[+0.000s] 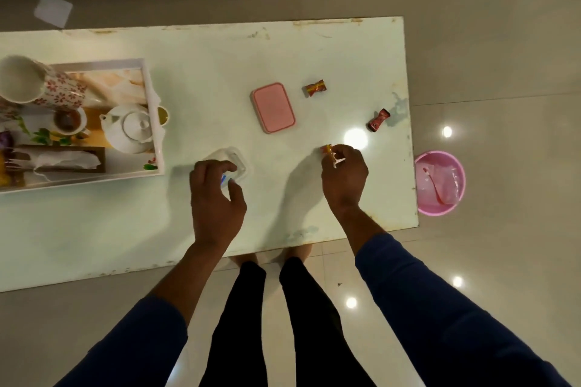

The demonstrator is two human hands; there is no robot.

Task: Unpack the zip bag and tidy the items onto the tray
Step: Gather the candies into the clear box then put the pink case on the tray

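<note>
Pinched in the right hand [344,176] is a candy [327,148]; left hand [217,198] grips a clear container [234,160]

The room is dim. A lamp above makes a bright white spot on the table [355,137] and small shiny dots on the floor [503,104]. Soft shadows lie beside both hands. The picture looks a bit blurry, and straight lines bend near the edges.

Bare table [94,223] along the near edge up to the tray [154,122], pink box [273,107] and two sweets [315,88] [379,120] dotting the far right, open tabletop between them
</note>
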